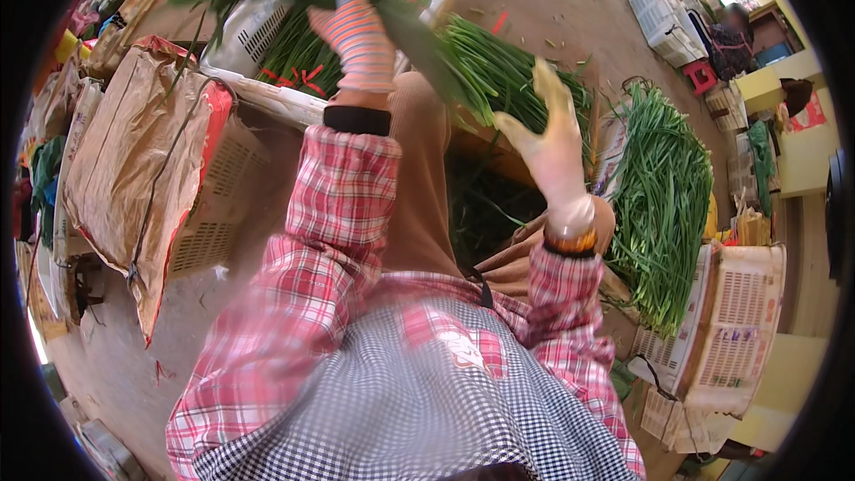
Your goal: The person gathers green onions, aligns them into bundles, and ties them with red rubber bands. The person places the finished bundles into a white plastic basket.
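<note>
My left hand [357,40], in a striped knit glove, is up at the top centre, closed on a bunch of long green leafy stalks [417,33] that is blurred by motion. To its right my right hand [551,140], in a pale rubber glove with yellowish fingers, has thumb and fingers apart and holds nothing. Behind it lies a pile of green stalks [491,70] with pale ends. Below my left hand, bundles with red ties [304,80] lie in a white plastic crate [280,95].
A large heap of green stalks [658,207] lies at right, above white crates [735,327]. At left, a brown sack sheet [137,147] covers a crate. Dark green scraps [487,204] lie between my knees. A person [731,40] is far off at upper right.
</note>
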{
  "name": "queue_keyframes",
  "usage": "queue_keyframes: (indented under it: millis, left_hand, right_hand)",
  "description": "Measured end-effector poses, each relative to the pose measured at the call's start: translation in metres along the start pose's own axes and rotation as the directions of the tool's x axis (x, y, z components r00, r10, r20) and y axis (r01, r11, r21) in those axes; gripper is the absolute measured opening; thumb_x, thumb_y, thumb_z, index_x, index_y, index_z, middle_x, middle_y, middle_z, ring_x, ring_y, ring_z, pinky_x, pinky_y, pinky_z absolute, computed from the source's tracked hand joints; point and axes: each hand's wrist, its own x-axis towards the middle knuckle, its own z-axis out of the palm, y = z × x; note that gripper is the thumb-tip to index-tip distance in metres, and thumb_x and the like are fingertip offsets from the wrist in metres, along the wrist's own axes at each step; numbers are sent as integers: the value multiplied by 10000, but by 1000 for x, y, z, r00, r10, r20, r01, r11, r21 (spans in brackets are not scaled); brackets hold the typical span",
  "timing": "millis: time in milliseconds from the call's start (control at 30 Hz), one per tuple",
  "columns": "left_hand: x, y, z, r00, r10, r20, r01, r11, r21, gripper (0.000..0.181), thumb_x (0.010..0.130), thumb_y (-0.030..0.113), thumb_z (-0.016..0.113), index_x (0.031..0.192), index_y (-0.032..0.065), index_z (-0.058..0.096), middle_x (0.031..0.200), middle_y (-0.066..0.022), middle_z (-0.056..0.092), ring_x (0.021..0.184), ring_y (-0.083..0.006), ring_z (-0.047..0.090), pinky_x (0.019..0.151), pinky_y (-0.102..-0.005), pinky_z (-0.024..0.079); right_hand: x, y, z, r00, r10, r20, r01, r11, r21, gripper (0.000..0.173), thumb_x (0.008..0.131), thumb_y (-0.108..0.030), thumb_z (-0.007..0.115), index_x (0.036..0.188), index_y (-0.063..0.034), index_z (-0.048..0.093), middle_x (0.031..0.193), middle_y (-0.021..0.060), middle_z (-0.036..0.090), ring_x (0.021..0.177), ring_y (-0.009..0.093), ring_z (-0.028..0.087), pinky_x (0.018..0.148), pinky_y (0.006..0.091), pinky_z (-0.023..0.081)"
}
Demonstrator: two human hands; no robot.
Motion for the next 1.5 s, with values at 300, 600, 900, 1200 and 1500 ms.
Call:
queue_keyframes:
  millis: [300,600,900,1200,1500]
  left_hand:
    - [-62,-76,88,617,-373,693,49,897,439,404,771,188,702,1116,60,534,834,-62,615,699,-145,589,634,-293,494]
    - [-135,-26,24,346,-131,929,-660,669,341,548,729,263,764,1173,30,542,1028,-130,628,956,-244,634,835,-338,512]
    - [-168,-33,-31,139,-335,932,-954,207,217,203,727,255,714,811,115,594,750,-47,582,738,-247,592,665,-382,435]
    - [-123,-57,-92,24,-956,293,-995,7,104,170,796,247,658,886,107,628,715,-94,655,721,-316,661,695,-435,524]
    - [-177,-35,-21,93,-628,773,-290,725,624,325,916,199,578,1199,52,519,849,-84,635,697,-184,611,685,-305,499]
  right_hand:
    - [52,9,-1,887,248,390,-462,498,734,380,839,-113,674,1184,-21,544,993,67,651,906,171,628,831,317,505]
    - [-9,39,-50,891,453,23,-134,214,968,417,863,-111,653,1239,-5,508,970,61,599,884,165,591,859,356,514]
    - [-35,51,-56,839,530,-123,6,216,976,490,889,-154,637,1310,13,449,983,57,580,923,175,549,925,340,464]
    - [-41,76,-159,783,527,-329,293,155,944,447,880,-113,624,1299,-42,489,960,55,570,900,161,532,899,323,462]
    - [-42,72,-139,843,483,-236,317,-93,944,449,876,-111,614,1298,-21,487,923,52,587,893,160,552,909,343,453]
